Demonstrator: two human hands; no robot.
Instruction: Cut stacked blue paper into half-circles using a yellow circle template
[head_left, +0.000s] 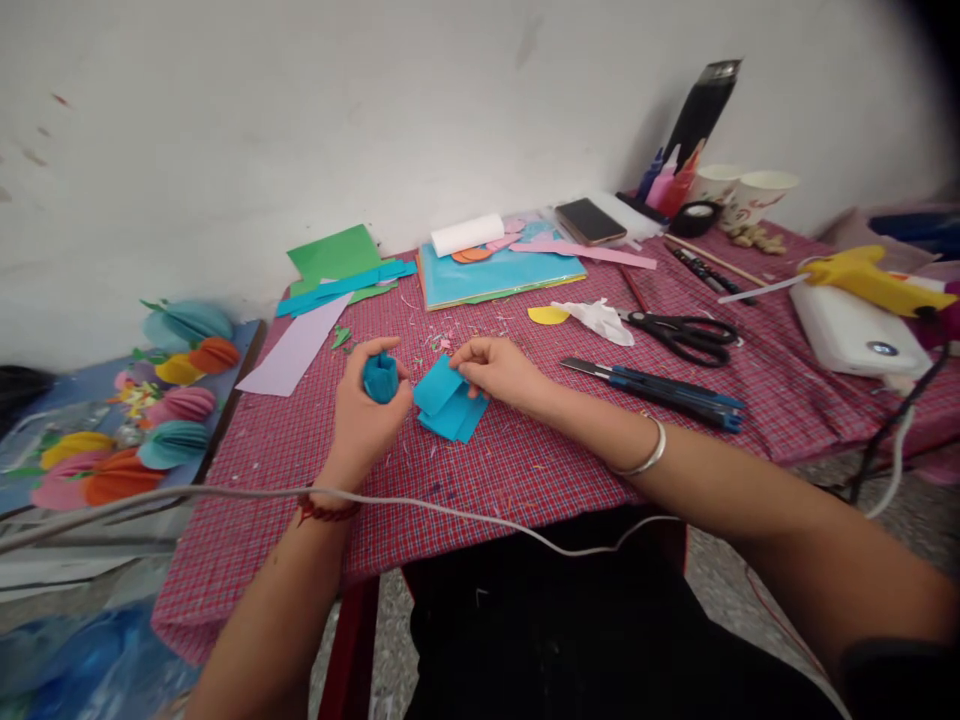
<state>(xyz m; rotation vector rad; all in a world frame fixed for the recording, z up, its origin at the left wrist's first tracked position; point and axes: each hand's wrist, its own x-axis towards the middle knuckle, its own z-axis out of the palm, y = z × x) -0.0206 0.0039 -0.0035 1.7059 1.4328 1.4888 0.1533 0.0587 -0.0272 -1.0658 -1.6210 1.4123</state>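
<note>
My left hand (367, 408) is closed around a rolled or folded piece of blue paper (380, 378), held between thumb and fingers just above the table. To its right, my right hand (491, 368) pinches the upper edge of a blue paper square (435, 385). More blue paper pieces (457, 422) lie under that square on the checked cloth. Small paper scraps (442, 342) are scattered behind both hands. A blue utility knife (652, 390) rests to the right of my right hand, with its blade showing.
Black scissors (682, 335) and a yellow glue gun (874, 278) on a white box (859, 335) sit at the right. Coloured sheets (502, 280) and a phone (590, 220) lie at the back. A white cable (480, 515) crosses in front. Paper fruit shapes (176, 442) stand at the left.
</note>
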